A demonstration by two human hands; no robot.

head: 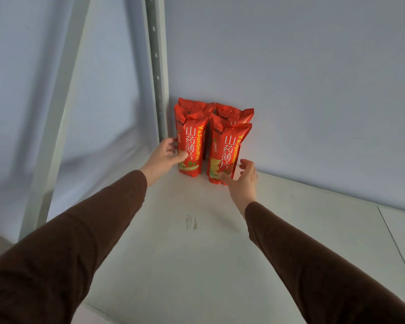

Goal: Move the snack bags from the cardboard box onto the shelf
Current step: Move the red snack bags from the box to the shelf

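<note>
Several red snack bags stand upright in the back left corner of the white shelf. The front left bag has my left hand wrapped around its lower left side, thumb on its front. The front right bag stands beside it. My right hand is at that bag's lower right corner with fingers spread, touching or just off it. Two more bags stand behind, mostly hidden. The cardboard box is out of view.
A grey perforated metal upright rises just left of the bags. A pale cloth backdrop hangs behind the shelf. A dark smudge marks the shelf surface, and a board seam runs at the right.
</note>
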